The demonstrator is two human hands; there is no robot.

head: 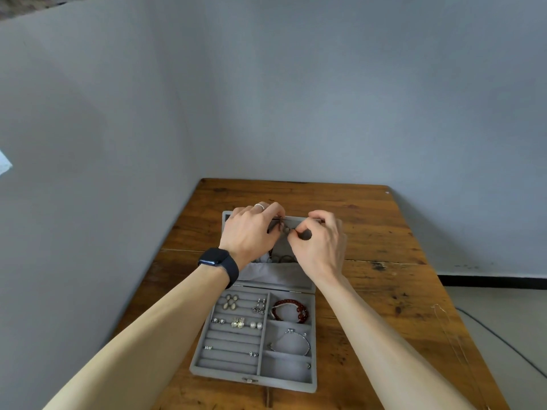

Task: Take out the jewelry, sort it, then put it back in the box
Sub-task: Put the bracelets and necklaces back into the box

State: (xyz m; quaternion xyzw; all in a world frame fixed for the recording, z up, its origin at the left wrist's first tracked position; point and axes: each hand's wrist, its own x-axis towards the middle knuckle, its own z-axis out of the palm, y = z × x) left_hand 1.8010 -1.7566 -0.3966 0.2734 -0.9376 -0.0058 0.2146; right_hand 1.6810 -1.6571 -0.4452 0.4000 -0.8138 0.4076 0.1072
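Now my left hand (251,232) and right hand (318,247) both pinch a small dark jewelry piece (285,230), fingers curled, above the open lid (226,216). The grey velvet jewelry box (284,386) lies on the brown wooden table (384,232).

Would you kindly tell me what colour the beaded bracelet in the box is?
The bracelet is dark red, clearest in the head view.

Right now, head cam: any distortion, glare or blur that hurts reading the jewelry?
Head view: wide-angle stretch, forearms balloon toward the bottom corners; light soft and even, no glare on the table, only faint shadows; jewelry box tray sharp enough to pick out the red bead bracelet; the small piece pinched between left hand and right hand is too tiny to read.
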